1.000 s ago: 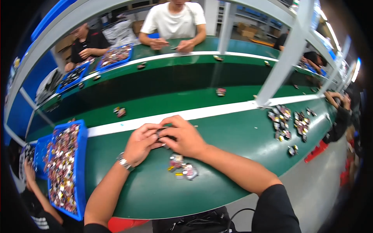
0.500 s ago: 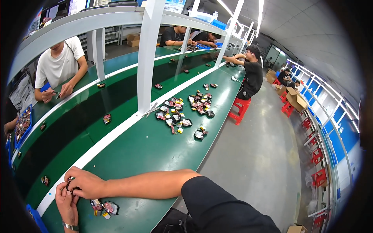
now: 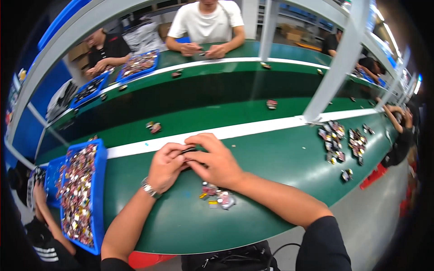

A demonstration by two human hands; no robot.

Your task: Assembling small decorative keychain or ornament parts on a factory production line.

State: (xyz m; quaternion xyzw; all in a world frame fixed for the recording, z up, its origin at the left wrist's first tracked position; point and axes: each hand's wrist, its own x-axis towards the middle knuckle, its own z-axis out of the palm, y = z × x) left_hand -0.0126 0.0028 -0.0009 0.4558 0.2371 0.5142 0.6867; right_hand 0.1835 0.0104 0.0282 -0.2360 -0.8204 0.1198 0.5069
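While your fingertips meet over the bench, a small dark part [image 3: 189,150] sits between them, mostly covered, so its exact shape can't be told. Your left hand [image 3: 166,169] has its fingers bent in close around the part's near left side, and your right hand [image 3: 216,160] arches over from the other side, thumb and fingers drawn narrow on it. You wear a metal-band wristwatch [image 3: 150,188] on your left wrist.

Just below your right hand, a little group of electronic assemblies [image 3: 224,199] in silver, dark red and yellow lies on the green workbench [image 3: 190,230]. To your left stands a blue tray [image 3: 100,194] heaped with similar small pieces, and beyond it a neighbour's hand [image 3: 40,194] is near the bench edge.

Farther along to your right, two clusters of assemblies [image 3: 332,141] lie side by side, with one single assembly [image 3: 346,175] apart from them, nearer the bench edge. A white strip [image 3: 253,129] borders the bench beyond your hands; past it, a few loose pieces [image 3: 271,104] rest on a green lane [image 3: 217,115]. Across from you, a person in a white T-shirt [image 3: 205,22] has both hands around a small item, and a grey metal post [image 3: 334,67] rises at your right.
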